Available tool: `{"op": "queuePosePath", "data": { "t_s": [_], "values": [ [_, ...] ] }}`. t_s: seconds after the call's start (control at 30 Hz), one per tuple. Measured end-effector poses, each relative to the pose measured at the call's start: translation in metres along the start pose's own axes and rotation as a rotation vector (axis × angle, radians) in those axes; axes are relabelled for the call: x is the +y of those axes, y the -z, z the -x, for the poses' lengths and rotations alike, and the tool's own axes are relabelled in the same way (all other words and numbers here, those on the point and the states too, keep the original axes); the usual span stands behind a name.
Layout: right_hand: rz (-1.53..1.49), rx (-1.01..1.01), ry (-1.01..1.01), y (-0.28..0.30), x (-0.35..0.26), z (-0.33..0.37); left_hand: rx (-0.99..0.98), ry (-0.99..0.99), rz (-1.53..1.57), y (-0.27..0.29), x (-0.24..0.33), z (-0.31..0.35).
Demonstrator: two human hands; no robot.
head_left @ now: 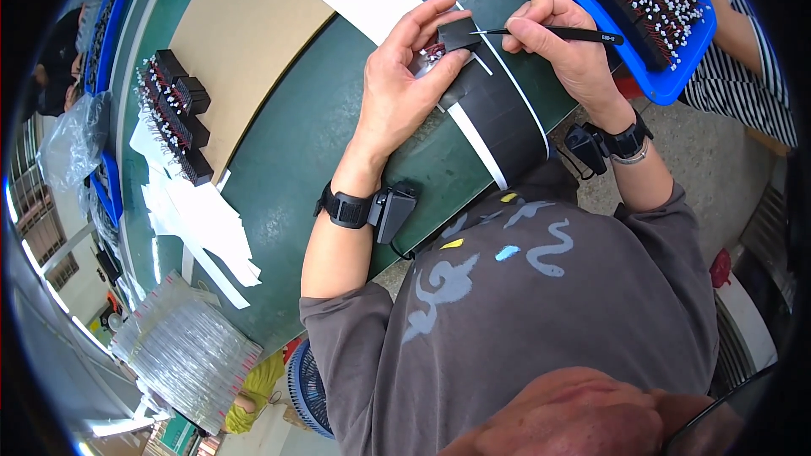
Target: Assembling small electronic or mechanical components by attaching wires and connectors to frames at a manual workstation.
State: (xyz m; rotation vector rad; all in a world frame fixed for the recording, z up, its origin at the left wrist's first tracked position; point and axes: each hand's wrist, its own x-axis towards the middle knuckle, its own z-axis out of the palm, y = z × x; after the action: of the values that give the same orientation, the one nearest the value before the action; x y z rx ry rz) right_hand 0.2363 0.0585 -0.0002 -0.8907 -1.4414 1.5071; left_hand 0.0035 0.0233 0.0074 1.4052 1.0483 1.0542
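My left hand [399, 93] is closed around a small black block [458, 33], thumb on the near side and fingers on the far side. Thin red wires with white connectors [433, 52] stick out of the block toward my palm. Between the thumb and fingers of my right hand [568, 49] is a pair of black tweezers [587, 35]. Their pale tip meets the block's right edge, or lies just over it. Under both hands runs a black sheet of strips [507, 110] with white borders.
A brown board [245, 25] lies left on the green table [291, 131], with several wired black blocks [182, 114] along it. White paper strips [203, 224] are near them. At right, a blue tray [667, 89] holds many wired parts. Another person's striped clothing [735, 76] is beside it.
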Motion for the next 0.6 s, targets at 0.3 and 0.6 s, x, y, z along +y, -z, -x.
{"op": "queuePosePath", "data": {
  "t_s": [0.3,0.6],
  "values": [
    [0.015,-0.012,0.014,-0.0007,0.0004,-0.0002,0.004,0.001,0.002,-0.0004,-0.0003,0.0006],
    [0.026,-0.023,0.040,-0.0007,0.0015,-0.0009,0.025,0.027,0.064,-0.0029,0.0035,0.0008]
  ]
}}
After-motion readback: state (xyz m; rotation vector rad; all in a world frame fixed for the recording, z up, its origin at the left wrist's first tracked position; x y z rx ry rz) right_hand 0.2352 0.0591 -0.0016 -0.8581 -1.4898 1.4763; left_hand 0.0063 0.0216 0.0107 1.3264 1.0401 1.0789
